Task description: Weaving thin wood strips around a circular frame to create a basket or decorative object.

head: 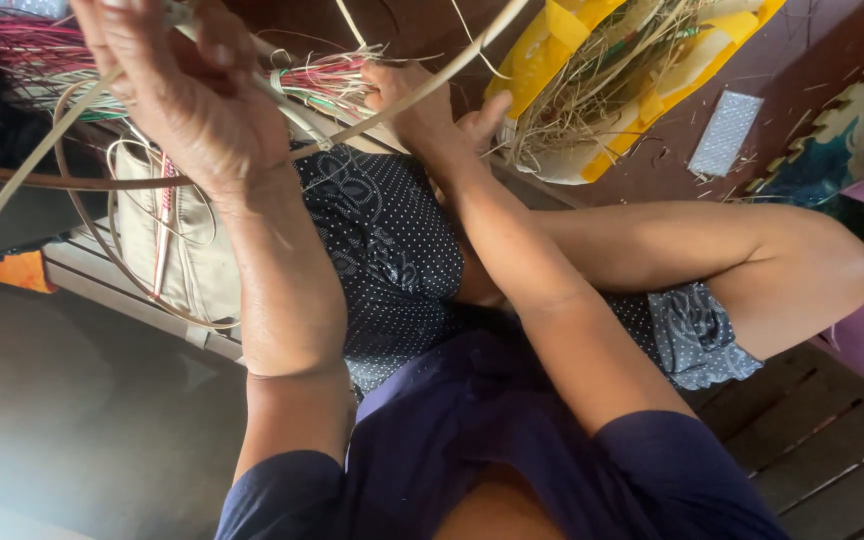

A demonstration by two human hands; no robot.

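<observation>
- Between our two hands runs a pale cane strip (422, 88), its long axis slanting from the upper right edge of the view, near the yellow bag (552, 40), down leftward past our knee; its far end points up and right.
- Our right hand (432, 115) is closed around the strip where it crosses a bundle of pink and green fibres (327, 82).
- Our left hand (177, 95) is raised close to the camera with fingers curled; it seems to pinch another strip (22, 175), though we cannot tell how firmly.
- We judge the strip could kink or split if bent too sharply at the right hand, or slip free if the pinch loosens.
- Loose cane loops (92, 230) lie over a beige cloth bag (187, 250) on a slatted bench (102, 275); they could snag the working strip.
</observation>
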